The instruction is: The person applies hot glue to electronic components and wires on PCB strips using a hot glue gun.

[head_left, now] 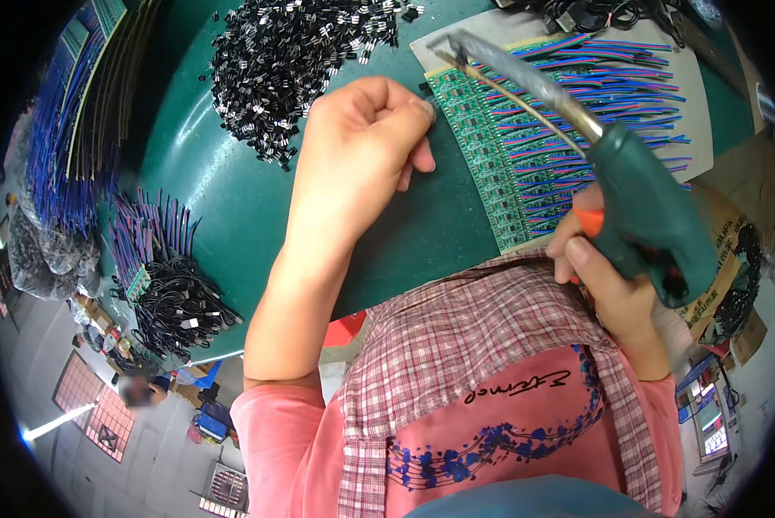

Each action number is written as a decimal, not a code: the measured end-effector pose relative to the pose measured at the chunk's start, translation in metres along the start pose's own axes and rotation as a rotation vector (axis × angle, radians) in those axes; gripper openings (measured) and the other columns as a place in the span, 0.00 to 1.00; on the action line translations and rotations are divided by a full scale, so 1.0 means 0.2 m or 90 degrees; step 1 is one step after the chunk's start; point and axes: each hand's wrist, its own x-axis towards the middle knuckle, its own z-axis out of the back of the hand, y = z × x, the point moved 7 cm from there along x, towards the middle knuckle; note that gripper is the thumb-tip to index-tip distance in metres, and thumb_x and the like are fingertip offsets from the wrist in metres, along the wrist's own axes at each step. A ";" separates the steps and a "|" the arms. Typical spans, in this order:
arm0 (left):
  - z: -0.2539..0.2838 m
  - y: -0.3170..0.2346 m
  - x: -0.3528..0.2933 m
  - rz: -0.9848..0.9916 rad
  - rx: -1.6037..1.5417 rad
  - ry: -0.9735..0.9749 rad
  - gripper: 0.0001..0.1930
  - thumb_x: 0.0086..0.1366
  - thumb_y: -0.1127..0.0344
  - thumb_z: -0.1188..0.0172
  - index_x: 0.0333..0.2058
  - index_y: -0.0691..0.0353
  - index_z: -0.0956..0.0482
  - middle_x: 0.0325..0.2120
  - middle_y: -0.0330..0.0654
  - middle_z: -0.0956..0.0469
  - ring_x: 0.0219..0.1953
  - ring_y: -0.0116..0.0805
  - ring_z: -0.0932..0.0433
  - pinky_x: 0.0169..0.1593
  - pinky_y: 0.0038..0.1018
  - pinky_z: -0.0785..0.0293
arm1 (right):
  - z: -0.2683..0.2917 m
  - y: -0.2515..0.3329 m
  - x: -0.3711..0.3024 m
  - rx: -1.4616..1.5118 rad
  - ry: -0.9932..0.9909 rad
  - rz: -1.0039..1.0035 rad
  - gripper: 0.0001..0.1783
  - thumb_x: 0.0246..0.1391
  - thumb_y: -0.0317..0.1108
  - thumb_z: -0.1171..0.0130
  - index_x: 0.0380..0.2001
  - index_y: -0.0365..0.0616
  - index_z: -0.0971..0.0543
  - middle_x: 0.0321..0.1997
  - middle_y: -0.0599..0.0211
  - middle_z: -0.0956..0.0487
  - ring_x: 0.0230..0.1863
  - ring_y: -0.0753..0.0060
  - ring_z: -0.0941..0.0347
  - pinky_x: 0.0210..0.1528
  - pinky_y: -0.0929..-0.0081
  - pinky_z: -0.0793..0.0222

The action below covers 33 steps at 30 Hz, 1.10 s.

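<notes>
My right hand grips the green handle of a soldering gun, a finger by its orange trigger. The gun's metal barrel and thin side tube reach up and left, with the tip over the top left corner of a circuit board panel. Rows of blue, red and black wires run right from this green panel. Beside the panel's left edge my left hand is closed, thumb against the curled fingers; whatever they hold is hidden. A small black connector shows at the panel's edge, just above the left fingertips.
A heap of small black connectors lies beyond my left hand on the green table. Black cables with a wired board sit at the left edge, below stacked wired panels. More black cables lie at the far right.
</notes>
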 end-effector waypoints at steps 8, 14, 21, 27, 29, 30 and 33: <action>-0.01 0.01 0.04 0.041 0.020 0.007 0.08 0.59 0.67 0.44 0.26 0.65 0.22 0.13 0.36 0.27 0.12 0.17 0.37 0.16 0.15 0.45 | 0.04 -0.11 -0.07 -0.226 0.091 0.043 0.12 0.56 0.29 0.47 0.43 0.41 0.34 0.30 0.61 0.24 0.24 0.80 0.33 0.28 0.81 0.33; -0.02 0.02 0.05 0.039 0.026 0.009 0.08 0.59 0.67 0.44 0.27 0.64 0.22 0.13 0.35 0.27 0.11 0.17 0.37 0.16 0.15 0.45 | 0.03 -0.08 -0.07 -0.274 0.115 0.132 0.12 0.54 0.25 0.45 0.39 0.42 0.34 0.30 0.59 0.25 0.23 0.81 0.34 0.27 0.83 0.34; -0.01 0.01 0.05 0.041 0.005 0.010 0.07 0.59 0.67 0.44 0.27 0.64 0.22 0.13 0.35 0.27 0.11 0.16 0.38 0.15 0.14 0.46 | 0.05 -0.11 -0.07 -0.309 0.040 0.026 0.06 0.46 0.27 0.40 0.30 0.46 0.20 0.29 0.71 0.20 0.33 0.65 0.24 0.45 0.67 0.31; -0.01 0.01 0.05 0.041 0.012 0.012 0.06 0.58 0.67 0.43 0.26 0.64 0.23 0.13 0.35 0.27 0.11 0.16 0.38 0.15 0.14 0.46 | 0.05 -0.11 -0.07 -0.302 0.044 0.011 0.06 0.47 0.29 0.40 0.31 0.46 0.20 0.30 0.71 0.19 0.34 0.65 0.23 0.45 0.67 0.30; -0.01 0.02 0.06 0.044 0.017 0.011 0.06 0.58 0.67 0.43 0.26 0.64 0.23 0.13 0.35 0.27 0.11 0.16 0.38 0.15 0.15 0.46 | 0.05 -0.11 -0.07 -0.310 0.049 0.016 0.06 0.47 0.29 0.40 0.31 0.46 0.20 0.31 0.71 0.19 0.34 0.65 0.23 0.44 0.67 0.30; -0.01 0.02 0.06 0.045 0.020 0.011 0.06 0.58 0.67 0.42 0.25 0.63 0.24 0.13 0.35 0.27 0.11 0.16 0.38 0.15 0.15 0.46 | 0.05 -0.11 -0.07 -0.308 0.042 0.015 0.06 0.47 0.28 0.40 0.31 0.46 0.20 0.30 0.71 0.19 0.34 0.65 0.23 0.42 0.68 0.29; -0.01 0.01 0.06 0.043 0.030 0.015 0.06 0.58 0.68 0.42 0.25 0.63 0.24 0.12 0.35 0.27 0.11 0.16 0.38 0.15 0.15 0.46 | 0.06 -0.10 -0.07 -0.299 0.034 0.017 0.07 0.46 0.28 0.39 0.32 0.45 0.19 0.30 0.71 0.19 0.33 0.65 0.23 0.39 0.69 0.28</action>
